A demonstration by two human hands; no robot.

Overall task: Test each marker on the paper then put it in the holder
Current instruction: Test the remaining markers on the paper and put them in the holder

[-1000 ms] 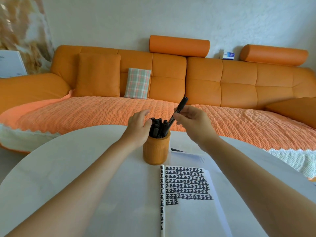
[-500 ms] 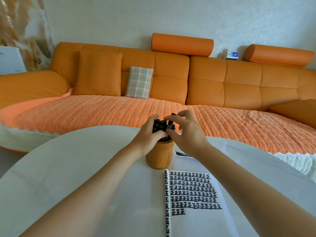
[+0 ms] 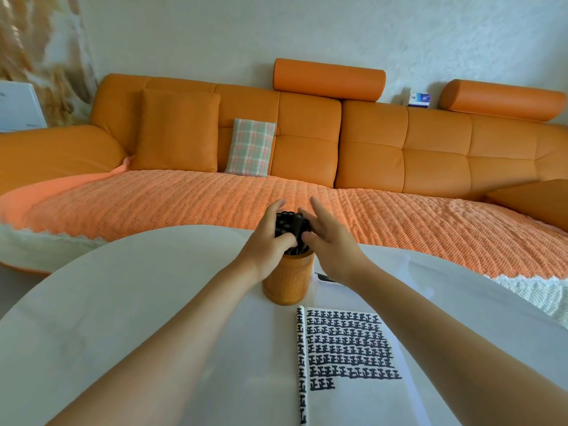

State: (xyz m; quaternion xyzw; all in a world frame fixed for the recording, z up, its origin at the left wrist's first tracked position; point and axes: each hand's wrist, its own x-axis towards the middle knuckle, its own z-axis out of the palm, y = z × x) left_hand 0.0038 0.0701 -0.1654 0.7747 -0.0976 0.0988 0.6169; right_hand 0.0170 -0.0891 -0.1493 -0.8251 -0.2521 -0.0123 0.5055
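live | L hand (image 3: 267, 238) curled round black markers (image 3: 284, 222) packed upright in orange holder (image 3: 287, 282), bracing bundle imo | R hand (image 3: 330, 244) fingers straight, gripping nothing, thumb pressing 1 taller marker (image 3: 297, 225) to seat it | paper (image 3: 347, 348) w/ test marks flat just in front of holder

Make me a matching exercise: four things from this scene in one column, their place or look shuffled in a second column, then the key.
Column one
1. markers
2. holder
3. paper
4. plaid cushion

Column two
A. leans against the back of the sofa
B. orange cylinder standing on the table
C. lies flat, with rows of black marks on it
D. black, bunched upright in the holder

Pairs: 1-D, 2-B, 3-C, 4-A
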